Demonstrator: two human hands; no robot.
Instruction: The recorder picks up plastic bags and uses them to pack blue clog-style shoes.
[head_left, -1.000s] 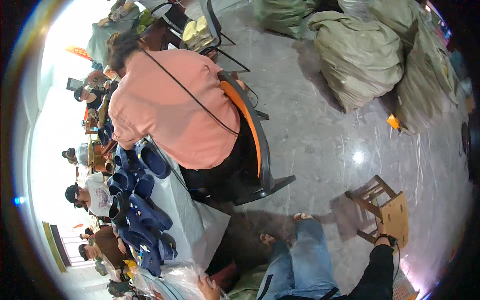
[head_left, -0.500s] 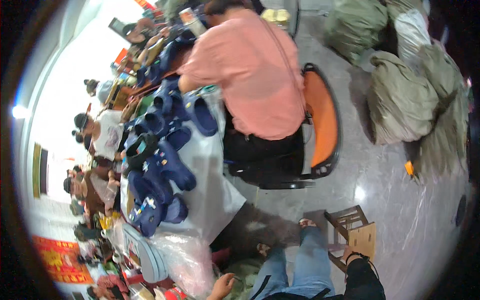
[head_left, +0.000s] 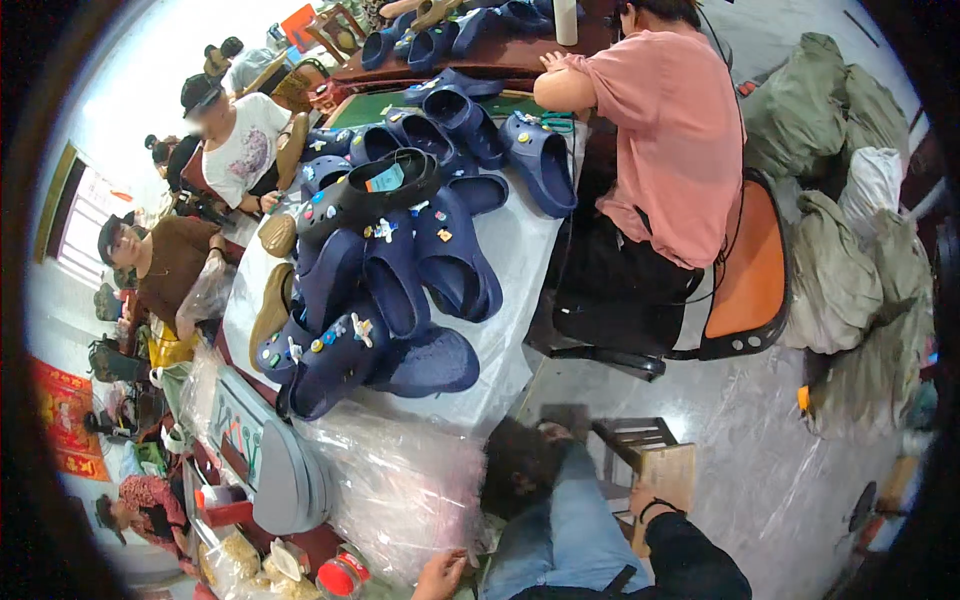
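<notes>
I see right hand [head_left: 643,497] clamped on edge of one wooden stool [head_left: 670,475]. Left hand [head_left: 442,575] just beside clear plastic [head_left: 405,490]; grip unclear, can't tell. Left of that hand: one red-lidded jar [head_left: 343,575]; ahead-left, one grey case [head_left: 290,495].

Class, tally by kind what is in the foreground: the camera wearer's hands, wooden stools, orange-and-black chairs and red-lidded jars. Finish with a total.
Wearer's hands (left hand, right hand): 2
Wooden stool: 1
Orange-and-black chair: 1
Red-lidded jar: 1
Total: 5
</notes>
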